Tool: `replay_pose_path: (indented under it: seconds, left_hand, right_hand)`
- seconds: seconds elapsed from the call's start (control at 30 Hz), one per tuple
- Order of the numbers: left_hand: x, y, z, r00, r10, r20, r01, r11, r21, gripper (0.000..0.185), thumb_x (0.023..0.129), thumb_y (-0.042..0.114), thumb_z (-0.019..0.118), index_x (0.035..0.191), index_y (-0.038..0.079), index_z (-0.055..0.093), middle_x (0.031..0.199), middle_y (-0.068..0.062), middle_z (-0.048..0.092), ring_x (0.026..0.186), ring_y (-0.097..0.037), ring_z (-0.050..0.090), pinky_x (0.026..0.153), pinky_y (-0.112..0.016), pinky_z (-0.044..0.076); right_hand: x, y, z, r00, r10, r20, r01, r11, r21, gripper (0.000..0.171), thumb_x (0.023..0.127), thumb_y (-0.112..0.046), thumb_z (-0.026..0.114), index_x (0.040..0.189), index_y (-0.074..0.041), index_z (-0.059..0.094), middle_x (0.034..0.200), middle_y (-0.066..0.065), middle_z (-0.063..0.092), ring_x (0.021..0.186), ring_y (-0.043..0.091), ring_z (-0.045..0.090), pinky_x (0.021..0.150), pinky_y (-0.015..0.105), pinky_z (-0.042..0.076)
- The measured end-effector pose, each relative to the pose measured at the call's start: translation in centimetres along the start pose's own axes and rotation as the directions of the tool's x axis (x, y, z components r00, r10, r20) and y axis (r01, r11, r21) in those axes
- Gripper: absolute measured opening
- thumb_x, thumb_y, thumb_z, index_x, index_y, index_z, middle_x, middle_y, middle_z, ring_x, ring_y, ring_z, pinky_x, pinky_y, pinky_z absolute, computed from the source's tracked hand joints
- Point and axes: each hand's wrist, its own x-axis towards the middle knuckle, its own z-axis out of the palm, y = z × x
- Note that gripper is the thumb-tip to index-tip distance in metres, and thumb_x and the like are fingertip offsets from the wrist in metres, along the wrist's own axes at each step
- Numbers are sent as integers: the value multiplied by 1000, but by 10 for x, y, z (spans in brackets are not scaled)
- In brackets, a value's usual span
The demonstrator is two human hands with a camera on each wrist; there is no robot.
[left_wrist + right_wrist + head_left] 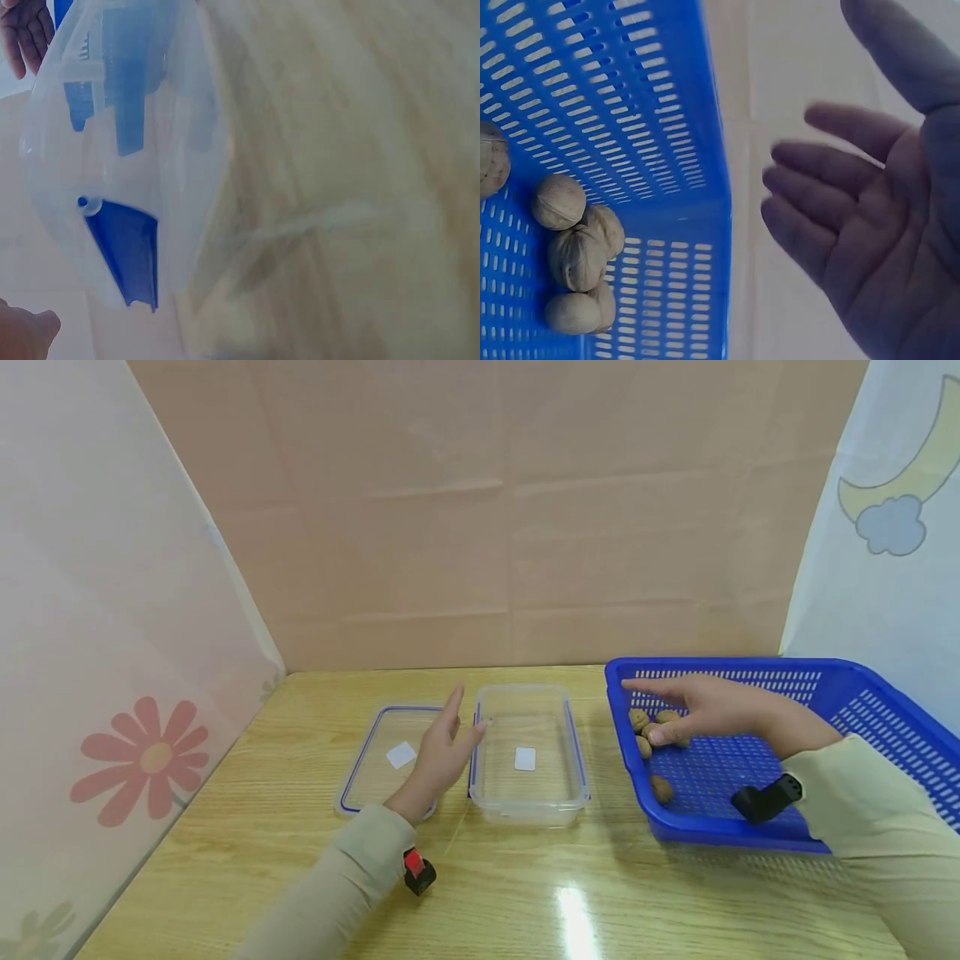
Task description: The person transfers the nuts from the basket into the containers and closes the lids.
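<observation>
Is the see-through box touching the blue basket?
Apart. The head view shows it: a strip of wooden table runs between the see-through box and the blue basket.

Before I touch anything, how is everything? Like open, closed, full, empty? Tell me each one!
Box: open, no walnuts inside
Lid: off, lying flat beside the box
Basket: open on top, upright, only partly filled
Walnuts: loose in the basket, mostly huddled together
Left hand: holding nothing
Right hand: holding nothing
</observation>
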Motion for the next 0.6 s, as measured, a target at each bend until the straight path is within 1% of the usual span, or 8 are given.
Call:
replay_pose_path:
  seconds: [0.07,0.2,0.3,0.37,0.4,0.43,0.57,0.6]
  left_hand:
    - [-2,-1,4,1000,-19,0,19,999,-45,68,96,25,49,150,10,10,156,-7,7,141,-26,13,112,-36,20]
    - [-4,-4,10,998,-69,-6,68,989,-128,67,96,21,47,149,9,9,156,-7,6,141,-30,12,113,-39,19]
    - [-3,-7,15,994,-104,-16,99,978,-183,67,96,19,47,150,11,8,156,-6,4,140,-32,11,113,-39,17]
    - [-3,-11,18,993,-117,-14,111,972,-205,68,95,16,47,149,9,7,156,-7,1,140,-33,10,113,-40,17]
    - [-3,-13,19,992,-124,-16,119,973,-197,68,95,16,47,149,9,7,156,-7,2,137,-32,25,110,-36,27]
    - [-4,-14,20,991,-131,-16,126,974,-188,68,94,16,47,149,8,7,156,-8,1,137,-32,25,109,-36,30]
    - [-5,-17,24,988,-156,-20,150,972,-183,69,92,14,48,149,6,8,155,-9,3,137,-31,24,104,-35,35]
    - [-6,-18,26,987,-158,-25,150,971,-186,69,92,14,48,149,6,9,155,-10,4,126,-28,44,93,-29,44]
  right_hand:
    - [-1,4,0,1000,-4,31,3,999,35,72,82,-35,67,140,-3,39,140,21,42,127,42,39,98,56,37]
    - [-3,11,-2,996,-38,75,29,992,122,68,83,-28,68,138,1,41,140,21,42,129,35,39,99,31,43]
    - [-3,18,-4,991,-79,105,54,975,217,64,83,-20,68,137,4,41,139,21,43,126,9,42,94,13,38]
    - [-4,24,-5,985,-115,127,75,955,288,61,83,-15,67,135,6,42,137,13,48,121,-5,41,93,10,37]
    - [-4,26,-4,980,-142,139,91,942,322,60,83,-13,67,134,7,43,136,8,50,118,-9,41,93,10,38]
    - [-5,29,-4,976,-154,151,91,930,355,58,83,-12,66,133,8,43,134,0,52,116,-13,41,92,10,38]
    - [-6,41,-3,962,-191,195,89,895,438,54,84,-7,65,130,12,44,124,-22,54,115,-9,47,91,12,41]
    - [-6,43,-3,961,-186,202,79,892,444,53,84,-7,65,129,11,45,123,-23,55,115,-8,48,90,12,41]
